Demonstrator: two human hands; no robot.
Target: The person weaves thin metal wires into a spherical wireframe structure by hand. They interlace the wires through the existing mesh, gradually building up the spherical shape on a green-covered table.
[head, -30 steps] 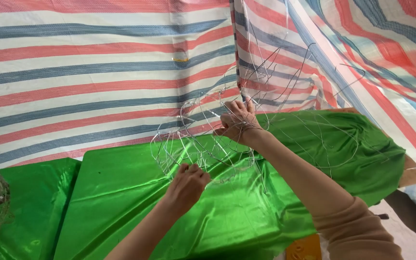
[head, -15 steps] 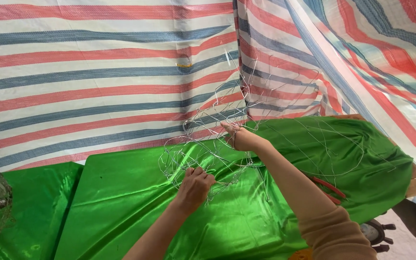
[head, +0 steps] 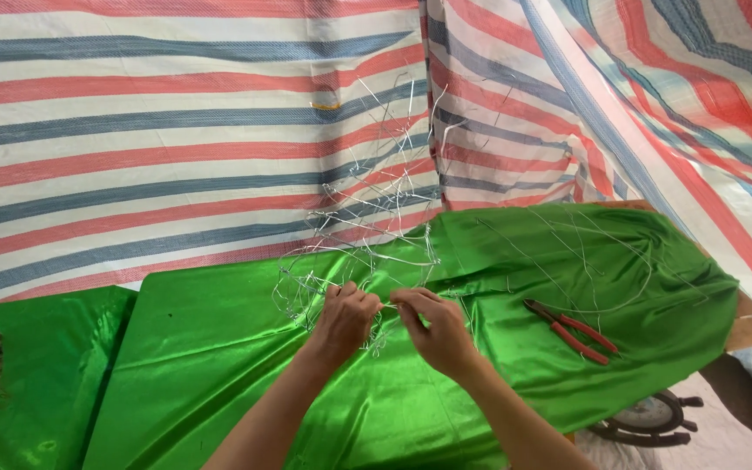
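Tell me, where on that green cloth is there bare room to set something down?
Bare green cloth lies left of the left hand, toward the cloth's edge. It is crowded where both hands, the right hand too, grip the wire tangle, and around the red pliers among loose wires.

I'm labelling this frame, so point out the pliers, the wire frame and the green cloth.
pliers [head: 573, 331], head view, on the red handles.
wire frame [head: 367, 231], head view, on its tangled middle.
green cloth [head: 219, 348], head view, on a bare stretch left of the hands.

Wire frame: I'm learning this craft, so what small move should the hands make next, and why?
Probably twist the strand tight: the left hand and right hand pinch one joint of the wire frame, and the pliers lie untouched.
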